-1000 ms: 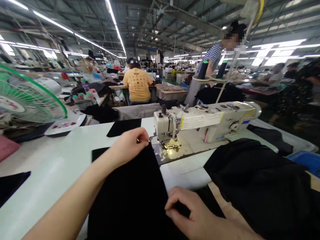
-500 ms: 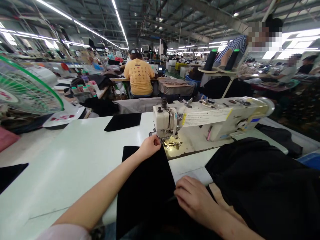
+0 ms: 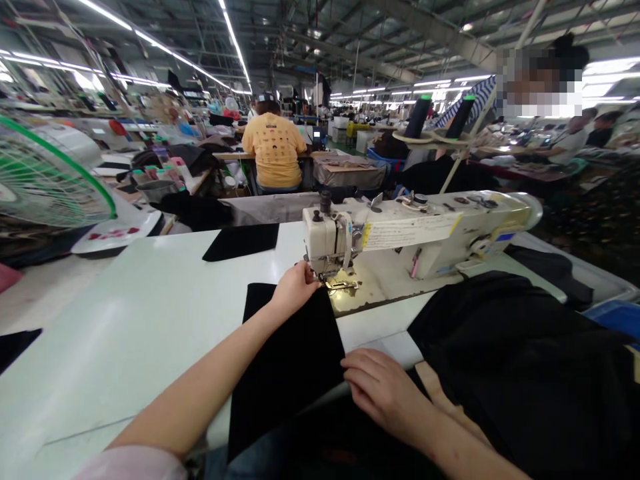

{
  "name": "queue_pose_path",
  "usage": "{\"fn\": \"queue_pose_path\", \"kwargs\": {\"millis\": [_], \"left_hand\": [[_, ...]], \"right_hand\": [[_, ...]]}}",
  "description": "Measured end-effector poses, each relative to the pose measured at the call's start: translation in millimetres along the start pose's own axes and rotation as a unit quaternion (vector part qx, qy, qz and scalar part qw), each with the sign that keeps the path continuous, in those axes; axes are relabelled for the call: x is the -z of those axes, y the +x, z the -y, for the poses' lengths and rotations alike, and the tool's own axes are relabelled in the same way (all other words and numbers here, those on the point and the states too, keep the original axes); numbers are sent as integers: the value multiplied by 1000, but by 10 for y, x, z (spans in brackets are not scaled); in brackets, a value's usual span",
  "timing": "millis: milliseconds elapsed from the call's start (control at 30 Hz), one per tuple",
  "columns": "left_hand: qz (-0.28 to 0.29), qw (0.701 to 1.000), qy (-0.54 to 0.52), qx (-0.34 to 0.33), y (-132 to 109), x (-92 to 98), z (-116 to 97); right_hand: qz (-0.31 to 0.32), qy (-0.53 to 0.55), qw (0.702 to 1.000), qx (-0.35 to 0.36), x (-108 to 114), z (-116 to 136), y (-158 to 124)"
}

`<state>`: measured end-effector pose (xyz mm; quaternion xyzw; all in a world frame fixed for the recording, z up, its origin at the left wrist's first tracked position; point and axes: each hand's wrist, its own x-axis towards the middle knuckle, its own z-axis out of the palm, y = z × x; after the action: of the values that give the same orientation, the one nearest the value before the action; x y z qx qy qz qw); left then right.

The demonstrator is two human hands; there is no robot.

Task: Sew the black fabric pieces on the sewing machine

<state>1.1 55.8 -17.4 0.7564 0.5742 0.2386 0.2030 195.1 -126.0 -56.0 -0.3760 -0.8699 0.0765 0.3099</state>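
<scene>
A black fabric piece point(image 3: 285, 360) lies on the pale table, its far right corner beside the needle area of a white sewing machine point(image 3: 390, 233). My left hand point(image 3: 293, 293) rests over that corner, thumb and finger pinched close to the presser foot. What lies between its fingertips is mostly hidden, but they seem to grip the fabric's edge. My right hand point(image 3: 383, 387) is closed with curled fingers at the fabric's near right edge. The near edge hangs past the table front over my lap. A lamp lights the metal plate and guide point(image 3: 345, 285) by the needle.
Another black piece point(image 3: 243, 241) lies farther back on the table. A large black cloth heap point(image 3: 515, 373) is at right. Thread cones point(image 3: 417, 117) stand behind the machine, a green fan point(image 3: 55, 180) at left. A co-worker in yellow point(image 3: 274, 150) sits ahead; another leans in at right.
The fabric has shifted slightly forward and its near edge now shows clearly. My left fingers have changed their pinch beside the needle. The view has turned slightly.
</scene>
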Motion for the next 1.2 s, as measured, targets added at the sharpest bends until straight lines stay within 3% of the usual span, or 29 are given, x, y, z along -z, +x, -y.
{"fn": "queue_pose_path", "kwargs": {"millis": [67, 133, 267, 333, 467, 633, 1033, 1200], "left_hand": [[-48, 998, 43, -9, -288, 43, -106], [-37, 993, 81, -81, -684, 66, -195], [133, 935, 97, -314, -1377, 20, -172], [146, 907, 121, -375, -1483, -15, -66], [120, 881, 148, -433, -1265, 6, 124], [114, 873, 171, -441, -868, 101, 222], [109, 897, 140, -404, -161, 181, 406], [102, 904, 145, -389, 17, 205, 487]], "right_hand": [[8, 2, 1000, 1, 16, -3, -12], [20, 5, 1000, 6, 50, 2, -18], [49, 9, 999, 11, 121, 2, 16], [58, 11, 998, 11, 128, -24, 62], [55, 5, 998, 16, 75, -151, 220], [46, -5, 999, 28, -30, -391, 494], [46, -84, 995, -34, -154, -839, 1052], [46, -79, 994, -61, -197, -729, 1093]]}}
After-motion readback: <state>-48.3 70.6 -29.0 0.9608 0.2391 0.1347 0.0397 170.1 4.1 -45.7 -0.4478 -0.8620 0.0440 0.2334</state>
